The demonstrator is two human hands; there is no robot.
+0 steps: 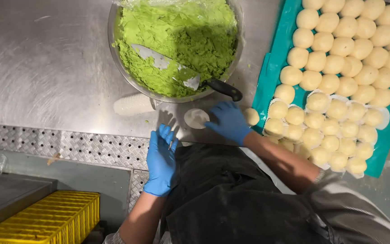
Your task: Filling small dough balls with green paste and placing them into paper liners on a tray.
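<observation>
Gloves of blue cover both hands. The right hand [229,121] lies flat on the steel desk [46,68], fingers spread, its fingertips touching a flattened white dough disc [197,118] on the desk's near edge; it grips nothing. A single pale dough ball [251,116] sits just beside that hand, on its outer side. The left hand [160,161] hangs open and empty off the desk's front edge, above a dark apron [231,194], fingers loosely extended toward the disc but apart from it. Behind the disc stands a metal bowl [113,40] of bright green paste [181,31], with a black-handled knife [177,70] lying in it, handle over the rim. A stack of white paper cups [133,104] lies on its side near the bowl. To the right, a teal tray [274,58] carries rows of dough balls [335,68], the nearer ones in paper cups. A yellow crate [50,219] sits low on the left.
</observation>
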